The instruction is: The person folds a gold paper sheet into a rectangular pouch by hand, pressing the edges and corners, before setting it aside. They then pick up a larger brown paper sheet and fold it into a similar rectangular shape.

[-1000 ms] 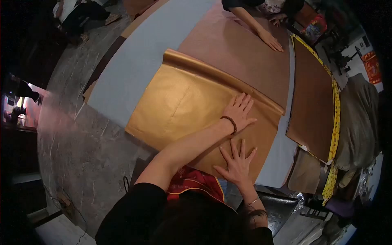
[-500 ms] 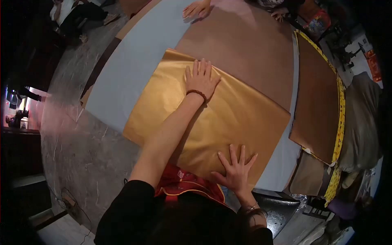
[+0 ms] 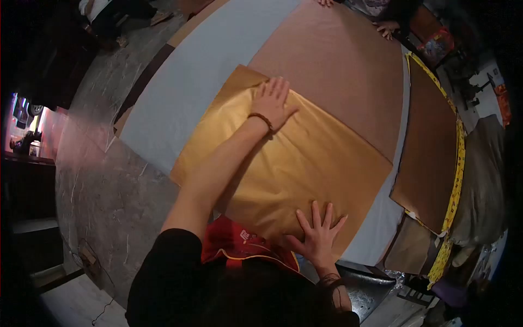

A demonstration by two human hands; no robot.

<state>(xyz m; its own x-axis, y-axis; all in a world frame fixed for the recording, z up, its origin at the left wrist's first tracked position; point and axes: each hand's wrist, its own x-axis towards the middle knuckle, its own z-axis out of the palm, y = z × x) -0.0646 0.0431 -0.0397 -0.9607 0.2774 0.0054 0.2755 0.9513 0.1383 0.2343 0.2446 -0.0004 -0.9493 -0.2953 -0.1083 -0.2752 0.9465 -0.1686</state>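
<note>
Smoothing out a big gold sheet (image 3: 310,163) on the tabletop (image 3: 190,76), going by the two flat palms. Left hand (image 3: 272,101) stretched out near the sheet's far corner, palm down, fingers pointing away, bead bracelet (image 3: 261,118) at the wrist. Right hand (image 3: 318,234) planted at the near edge, fingers fanned wide. Neither grip closed on anything: both fully open, just pressing on the gold sheet, nothing picked up. Sheet itself lying toward the near edge of the tabletop, its far side meeting or overlapping a larger brown sheet (image 3: 338,65), bare grey surface off to the left. Darker brown panel (image 3: 430,141) toward the right edge, with a yellow tape measure (image 3: 455,180) running along it. Another person's hand (image 3: 388,28) way over at the far edge, well apart from all this. Probably mid-flattening, judging by the soft ripples around the middle and the duller far corner, maybe doubled over, hard to tell. For the next stroke: near edge held anchored, even pressure sweeping outward, no dragging the sheet off square. As for writing: tiny white mark on the red garment (image 3: 239,245) close to the body, too small to read. Tape markings just a blur, nothing else legible.
</note>
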